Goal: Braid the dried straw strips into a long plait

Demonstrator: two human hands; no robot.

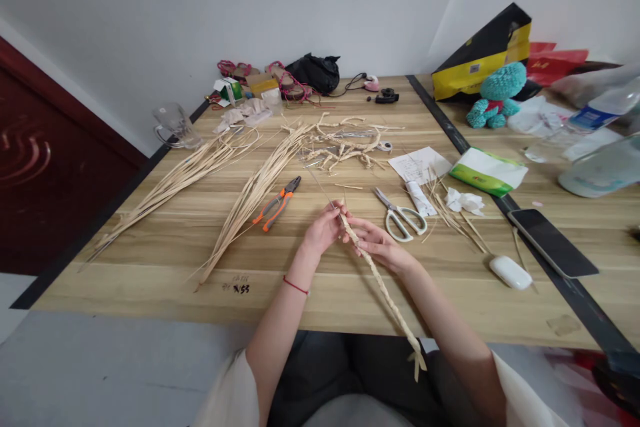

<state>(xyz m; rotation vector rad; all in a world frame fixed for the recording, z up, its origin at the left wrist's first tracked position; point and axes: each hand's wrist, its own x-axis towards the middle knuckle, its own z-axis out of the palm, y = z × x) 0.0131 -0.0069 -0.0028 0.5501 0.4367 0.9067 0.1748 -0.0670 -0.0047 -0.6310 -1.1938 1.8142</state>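
Note:
A long braided straw cord (385, 293) runs from my fingers down past the table's front edge towards my lap. My left hand (324, 229) pinches the upper, unbraided end of the cord, where a thin wire or straw strand sticks out towards the far side. Just right of it, my right hand (376, 244) grips the cord below the left, fingers curled round the braid. Both hands hover just above the wooden table (165, 260). Orange-handled pliers (278, 203) lie left of my hands and white-handled scissors (403, 216) lie to their right.
Loose straw bundles (250, 197) fan across the left and middle. Finished braided pieces (345, 143) lie further back. On the right are a phone (552, 241), a white earbud case (510, 271), a tissue pack (487, 171), a teal plush toy (497, 95) and water bottles (600, 170). A glass jug (173, 125) stands far left.

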